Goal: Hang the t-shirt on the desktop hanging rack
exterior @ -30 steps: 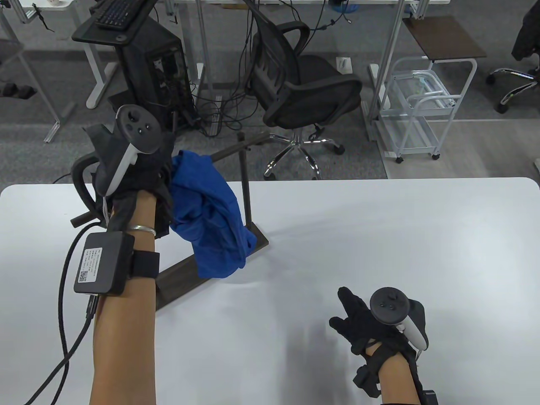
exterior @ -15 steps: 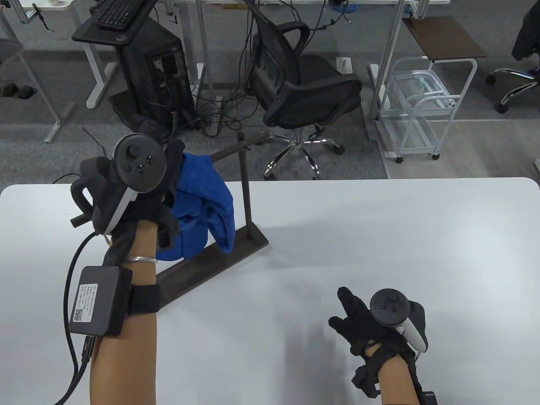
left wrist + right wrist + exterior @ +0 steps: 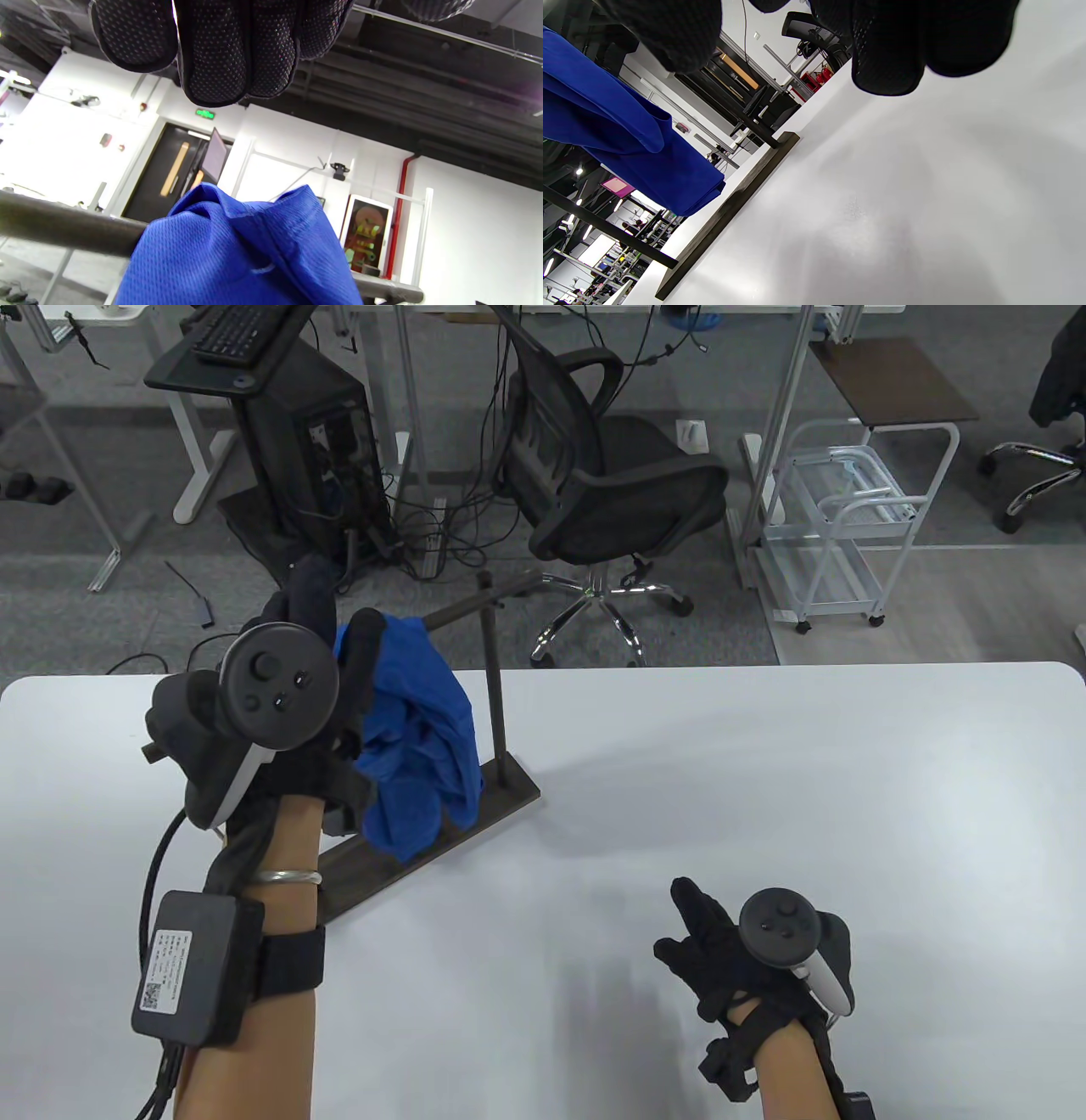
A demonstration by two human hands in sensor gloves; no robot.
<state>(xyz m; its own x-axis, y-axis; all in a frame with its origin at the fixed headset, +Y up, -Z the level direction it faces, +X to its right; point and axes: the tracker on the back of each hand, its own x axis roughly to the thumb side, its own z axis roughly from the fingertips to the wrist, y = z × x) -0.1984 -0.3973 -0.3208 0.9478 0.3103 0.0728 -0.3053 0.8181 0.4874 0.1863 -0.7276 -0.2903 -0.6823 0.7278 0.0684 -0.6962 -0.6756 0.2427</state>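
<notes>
A blue t-shirt (image 3: 420,738) hangs bunched over the top bar of the dark wooden rack (image 3: 490,678), whose base (image 3: 501,802) sits on the white table at the left. My left hand (image 3: 335,615) is beside the shirt's left side with its fingers stretched out and holds nothing. In the left wrist view the fingers (image 3: 216,51) hang above the shirt (image 3: 237,250) and the bar (image 3: 55,226), apart from both. My right hand (image 3: 679,925) rests open and empty on the table at the lower right. The right wrist view shows the shirt (image 3: 619,140) above the rack base (image 3: 729,207).
The white table (image 3: 764,780) stretches to the right of the rack. Behind the table's far edge are an office chair (image 3: 611,483), a computer tower (image 3: 314,449) and a white wire cart (image 3: 840,534) on the floor.
My left hand has let go of the shirt, opened its fingers and drawn back toward me. The shirt now hangs on the bar by itself. The right hand has barely shifted.
</notes>
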